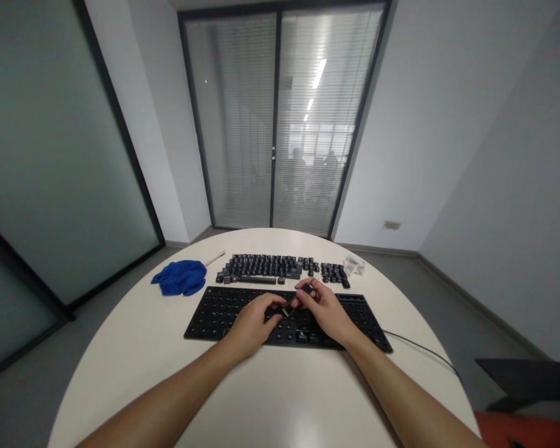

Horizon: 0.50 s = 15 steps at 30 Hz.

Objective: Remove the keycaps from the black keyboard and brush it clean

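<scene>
In my right hand (325, 308) the fingers pinch a keycap puller (307, 289), a small dark tool with a shiny metal end pointing down and left. Thin wires seem to stick out behind it. My left hand (256, 320) is closed beside that metal end, thumb and forefinger bent together. Whatever lies between those left fingertips is too small to make out. Both hands are above a black keyboard base (210, 314), its keycaps mostly off and rows of switches showing. A few wide dark keycaps (303, 336) are still on its near edge.
Behind the base lie rows of loose black keycaps (261, 266). A crumpled blue cloth (181, 277) and a thin white-handled brush or stick (215, 258) are at left. A small clear plastic bag (354, 265) sits far right. The cable (422, 346) runs over the round table's (256, 398) right edge.
</scene>
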Tool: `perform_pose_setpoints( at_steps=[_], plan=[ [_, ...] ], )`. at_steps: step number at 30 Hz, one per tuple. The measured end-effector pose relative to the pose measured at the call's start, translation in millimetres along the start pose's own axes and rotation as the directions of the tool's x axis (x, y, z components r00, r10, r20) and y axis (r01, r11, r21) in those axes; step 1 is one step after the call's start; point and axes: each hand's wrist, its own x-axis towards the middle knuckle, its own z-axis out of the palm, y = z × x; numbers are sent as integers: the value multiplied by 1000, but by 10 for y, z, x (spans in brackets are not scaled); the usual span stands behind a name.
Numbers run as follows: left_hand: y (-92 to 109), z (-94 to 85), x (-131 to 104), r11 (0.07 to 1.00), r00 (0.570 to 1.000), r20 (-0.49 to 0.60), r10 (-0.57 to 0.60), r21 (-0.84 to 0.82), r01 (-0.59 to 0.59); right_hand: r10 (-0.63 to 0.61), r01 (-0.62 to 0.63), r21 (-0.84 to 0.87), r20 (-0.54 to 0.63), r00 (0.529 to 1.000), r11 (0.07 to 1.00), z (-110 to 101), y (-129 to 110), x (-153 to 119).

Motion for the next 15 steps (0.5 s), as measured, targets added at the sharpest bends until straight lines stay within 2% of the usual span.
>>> perform_pose_setpoints(
  at_steps=[5,10,15],
  plan=[
    [-13,6,18,999,999,-41,-21,-32,19,-36,26,-100,-100,994,995,-49,32,34],
    [46,-10,15,999,997,-67,-33,-29,31,-90,67,-212,-99,991,975,-49,13,20],
    [50,-16,10,999,997,-69,33,-33,-36,-153,125,-259,-90,984,958,-29,-30,1]
  ],
)
